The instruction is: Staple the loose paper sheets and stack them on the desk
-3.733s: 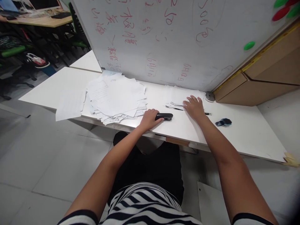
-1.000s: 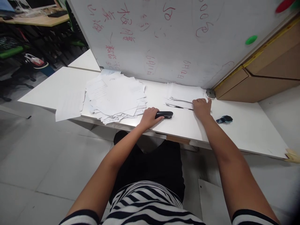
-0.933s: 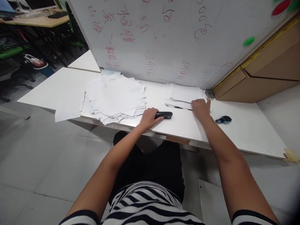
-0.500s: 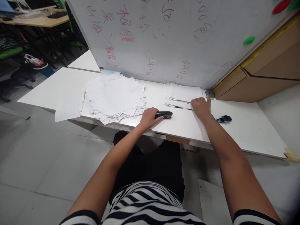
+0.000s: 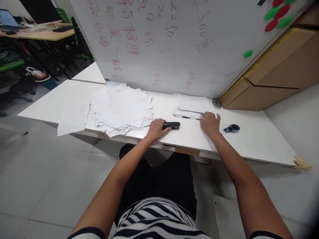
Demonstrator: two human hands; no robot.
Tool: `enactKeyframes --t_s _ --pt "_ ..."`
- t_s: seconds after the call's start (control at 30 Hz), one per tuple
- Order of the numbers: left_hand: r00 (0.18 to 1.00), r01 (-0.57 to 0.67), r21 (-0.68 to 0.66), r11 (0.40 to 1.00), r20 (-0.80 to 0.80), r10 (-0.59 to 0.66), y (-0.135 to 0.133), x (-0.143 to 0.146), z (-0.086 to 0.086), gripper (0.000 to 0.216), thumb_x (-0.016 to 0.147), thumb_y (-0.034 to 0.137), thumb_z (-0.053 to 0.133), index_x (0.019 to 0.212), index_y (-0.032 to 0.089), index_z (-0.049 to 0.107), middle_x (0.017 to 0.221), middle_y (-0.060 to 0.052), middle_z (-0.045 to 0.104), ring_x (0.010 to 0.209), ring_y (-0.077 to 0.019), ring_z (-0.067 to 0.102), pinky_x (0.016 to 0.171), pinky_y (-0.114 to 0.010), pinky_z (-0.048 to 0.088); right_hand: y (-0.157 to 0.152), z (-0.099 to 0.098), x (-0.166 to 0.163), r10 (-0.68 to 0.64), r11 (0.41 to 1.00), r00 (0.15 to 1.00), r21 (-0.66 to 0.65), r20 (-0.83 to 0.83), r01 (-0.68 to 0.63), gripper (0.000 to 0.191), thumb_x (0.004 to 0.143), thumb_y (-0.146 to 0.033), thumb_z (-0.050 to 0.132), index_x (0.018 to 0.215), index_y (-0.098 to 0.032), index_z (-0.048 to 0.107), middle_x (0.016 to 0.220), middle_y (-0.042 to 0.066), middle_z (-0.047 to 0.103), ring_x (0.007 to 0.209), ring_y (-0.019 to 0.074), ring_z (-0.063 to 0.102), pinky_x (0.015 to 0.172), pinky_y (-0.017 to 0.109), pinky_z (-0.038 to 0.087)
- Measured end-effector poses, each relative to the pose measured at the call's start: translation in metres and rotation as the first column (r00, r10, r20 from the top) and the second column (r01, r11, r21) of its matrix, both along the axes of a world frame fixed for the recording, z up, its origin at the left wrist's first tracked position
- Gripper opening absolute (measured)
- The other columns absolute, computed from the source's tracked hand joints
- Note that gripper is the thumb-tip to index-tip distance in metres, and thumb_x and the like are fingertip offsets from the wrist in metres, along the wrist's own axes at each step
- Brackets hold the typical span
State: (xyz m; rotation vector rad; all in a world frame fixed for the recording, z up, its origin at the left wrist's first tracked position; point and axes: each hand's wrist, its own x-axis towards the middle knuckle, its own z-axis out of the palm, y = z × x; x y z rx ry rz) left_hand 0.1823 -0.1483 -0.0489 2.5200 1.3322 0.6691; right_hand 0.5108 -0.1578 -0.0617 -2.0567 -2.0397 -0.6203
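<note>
My left hand (image 5: pixel 156 129) is closed round the back end of a black stapler (image 5: pixel 172 125) lying near the front edge of the white table. My right hand (image 5: pixel 210 124) rests palm down farther right, its thumb apart from its fingers. Its fingertips are at the right ends of two slim pens (image 5: pixel 185 116), one light and one partly black; whether they press on them I cannot tell. Behind the pens lies a neat stack of white papers (image 5: pixel 191 102). A large, untidy pile of papers (image 5: pixel 122 106) spreads out to the left of the stapler.
A whiteboard (image 5: pixel 159 39) with red writing and magnets stands along the table's back. Cardboard boxes (image 5: pixel 264 93) rise at the right rear, near a small grey round object (image 5: pixel 216 103). A dark watch (image 5: pixel 231 128) lies right of my right hand. One sheet (image 5: pixel 72 122) overhangs the front edge.
My view has shifted a little, so the table sits lower and more left. My right hand has drawn slightly back from the paper stack. The left hand keeps its hold on the stapler.
</note>
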Motion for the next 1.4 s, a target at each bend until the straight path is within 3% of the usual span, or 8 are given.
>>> enactKeyframes --t_s 0.27,0.43,0.6,0.73,0.83,0.93,1.17,1.4 --pt "0.996 0.010 -0.026 1.000 0.085 -0.007 -0.007 -0.003 0.005 0.041 0.090 0.047 0.051 0.121 0.020 0.052 0.110 -0.009 0.062 0.101 -0.0247 0.057 0.086 -0.038 0.044 -0.042 -0.007 -0.006 -0.091 0.995 0.960 -0.060 -0.265 0.077 0.037 0.095 -0.030 0.034 0.117 -0.017 0.060 0.123 0.014 0.061 0.108 0.0275 0.053 0.091 0.040 0.038" --pt "0.980 -0.035 0.124 0.992 0.196 0.010 -0.014 -0.012 0.008 0.033 0.094 0.038 0.045 0.120 0.019 0.051 0.120 -0.012 0.058 0.116 -0.0215 0.052 0.097 -0.036 0.041 -0.040 -0.012 -0.002 -0.061 0.998 0.958 -0.014 -0.281 0.059 0.037 0.094 -0.031 0.036 0.117 -0.015 0.061 0.122 0.015 0.061 0.106 0.0279 0.055 0.090 0.040 0.040" --pt "0.987 -0.156 0.216 0.964 -0.014 0.162 0.012 -0.064 0.028 0.030 0.093 0.038 0.045 0.116 0.022 0.056 0.124 -0.011 0.058 0.124 -0.0251 0.046 0.104 -0.042 0.033 -0.037 -0.022 0.003 -0.054 0.997 0.953 0.038 -0.298 0.069 0.039 0.094 -0.033 0.038 0.115 -0.013 0.064 0.123 0.015 0.062 0.110 0.0286 0.056 0.094 0.042 0.041" --pt "0.893 -0.390 0.051 0.919 -0.224 0.391 0.047 -0.119 0.036 0.071 0.082 0.061 0.053 0.136 0.016 0.041 0.144 -0.017 0.042 0.137 -0.0346 0.030 0.108 -0.047 0.029 -0.037 -0.022 0.003 -0.069 0.997 0.953 0.019 -0.294 0.078 0.040 0.094 -0.034 0.038 0.114 -0.013 0.064 0.124 0.016 0.062 0.113 0.0288 0.057 0.096 0.043 0.041" --pt "0.857 -0.414 -0.121 0.902 -0.387 0.341 0.061 -0.141 0.027 0.094 0.074 0.073 0.051 0.145 0.015 0.028 0.155 -0.019 0.023 0.143 -0.0389 0.017 0.111 -0.051 0.023 -0.037 -0.023 0.004 -0.070 0.996 0.954 0.024 -0.292 0.081 0.039 0.093 -0.033 0.039 0.113 -0.012 0.065 0.121 0.016 0.064 0.113 0.0285 0.058 0.096 0.042 0.042" --pt "0.858 -0.403 -0.137 0.905 -0.401 0.322 0.060 -0.144 0.018 0.090 0.078 0.073 0.046 0.146 0.018 0.027 0.157 -0.017 0.019 0.144 -0.0391 0.015 0.110 -0.052 0.022 -0.038 -0.025 0.004 -0.059 0.995 0.953 0.056 -0.298 0.080 0.039 0.093 -0.033 0.039 0.112 -0.013 0.066 0.120 0.016 0.065 0.113 0.0284 0.058 0.096 0.042 0.042" --pt "0.880 -0.372 0.023 0.928 -0.308 0.361 0.046 -0.138 0.024 0.054 0.090 0.057 0.039 0.126 0.018 0.049 0.124 -0.014 0.059 0.120 -0.0332 0.050 0.093 -0.043 0.041 -0.040 -0.022 0.001 -0.069 0.994 0.950 0.058 -0.306 0.091 0.039 0.093 -0.033 0.038 0.110 -0.012 0.067 0.120 0.016 0.065 0.112 0.0285 0.059 0.095 0.041 0.043" --pt "0.926 -0.153 -0.100 0.983 -0.363 0.107 0.052 -0.147 0.043 0.057 0.081 0.060 0.053 0.125 0.024 0.051 0.133 -0.009 0.052 0.119 -0.0286 0.049 0.092 -0.036 0.043 -0.041 -0.020 0.000 -0.069 0.995 0.939 0.044 -0.336 0.089 0.039 0.092 -0.031 0.038 0.111 -0.013 0.066 0.120 0.016 0.065 0.113 0.0286 0.058 0.096 0.042 0.042"
